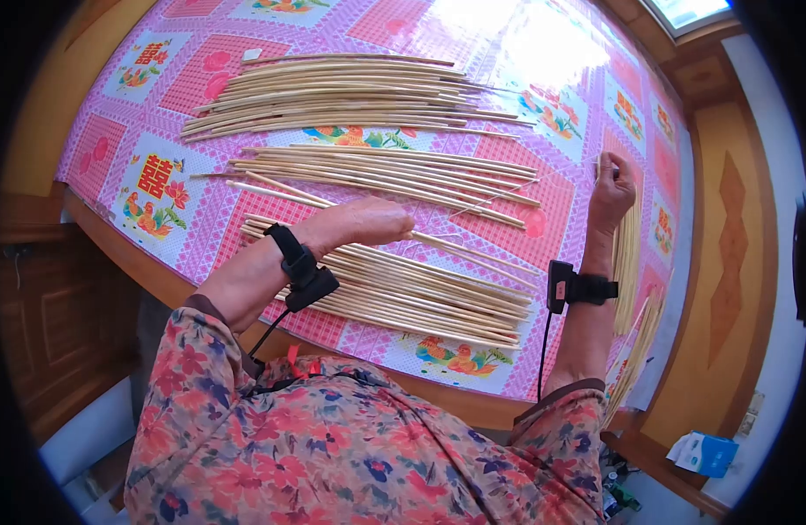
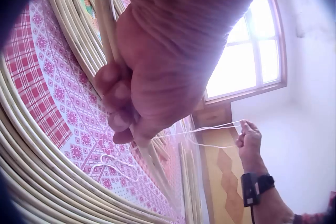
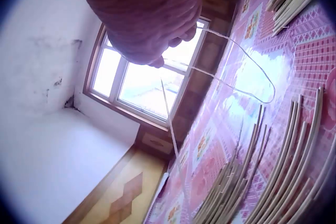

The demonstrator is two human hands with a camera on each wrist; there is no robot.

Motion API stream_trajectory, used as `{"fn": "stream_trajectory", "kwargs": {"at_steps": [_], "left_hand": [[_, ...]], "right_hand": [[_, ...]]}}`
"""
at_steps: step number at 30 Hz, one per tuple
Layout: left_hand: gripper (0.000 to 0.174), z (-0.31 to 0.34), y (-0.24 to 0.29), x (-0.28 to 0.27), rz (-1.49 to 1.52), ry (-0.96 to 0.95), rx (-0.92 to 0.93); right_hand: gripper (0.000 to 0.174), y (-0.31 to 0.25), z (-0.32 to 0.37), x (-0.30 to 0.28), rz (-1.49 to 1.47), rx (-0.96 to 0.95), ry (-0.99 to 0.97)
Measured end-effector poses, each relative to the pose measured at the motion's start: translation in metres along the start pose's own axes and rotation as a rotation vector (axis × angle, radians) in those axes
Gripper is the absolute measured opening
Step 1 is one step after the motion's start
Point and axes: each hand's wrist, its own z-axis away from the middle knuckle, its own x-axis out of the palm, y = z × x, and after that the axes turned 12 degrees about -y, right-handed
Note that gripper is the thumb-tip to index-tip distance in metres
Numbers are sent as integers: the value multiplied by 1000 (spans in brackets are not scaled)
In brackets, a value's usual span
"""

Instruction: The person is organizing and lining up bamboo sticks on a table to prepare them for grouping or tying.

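Note:
My left hand (image 1: pixel 368 220) curls round a couple of thin, pale peeled sticks (image 1: pixel 477 255), above the front row of sticks (image 1: pixel 420 297). In the left wrist view, its fingers wrap these sticks closely. A white string (image 2: pixel 210 128) runs from there to my raised right hand (image 1: pixel 613 188), which pinches it. In the right wrist view, a loose loop of string (image 3: pixel 270 85) hangs from the right hand. A slack curl of string (image 2: pixel 118 167) also shows below the left hand.
Two more rows lie farther back, a middle row (image 1: pixel 385 171) and a back row (image 1: pixel 333 92). At the right edge lie long bundles of sticks (image 1: pixel 628 271). A patterned pink cloth (image 1: pixel 114 114) covers the table. A window (image 2: pixel 252 45) stands beyond.

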Motion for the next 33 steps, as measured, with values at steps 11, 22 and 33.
{"fn": "stream_trajectory", "kwargs": {"at_steps": [11, 22, 33], "left_hand": [[23, -2, 3, -3, -51, -27, 17], [25, -8, -9, 2, 0, -38, 22], [27, -14, -38, 31, 85, -55, 86]], "right_hand": [[24, -94, 109, 79, -356, 103, -1336], [9, -92, 124, 91, -190, -84, -1249], [10, -64, 69, 101, -717, 359, -472]]}}
